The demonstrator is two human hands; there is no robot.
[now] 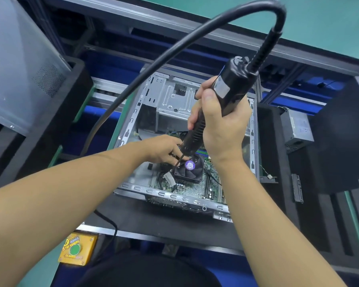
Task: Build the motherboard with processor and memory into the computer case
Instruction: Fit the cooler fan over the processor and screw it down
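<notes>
Cable [164, 58] across the case [131, 121]; left hand [164, 149] perhaps on the screwdriver [232, 88]

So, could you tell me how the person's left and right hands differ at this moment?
The right hand is wrapped round the black corded electric screwdriver, raised; the left hand sits low beside the black cooler fan, fingertips pinching at the bit. Both serve one tool.

yellow button box [78, 250] | grey perforated panel [19, 69] left | grey metal box [297, 129] right
</notes>
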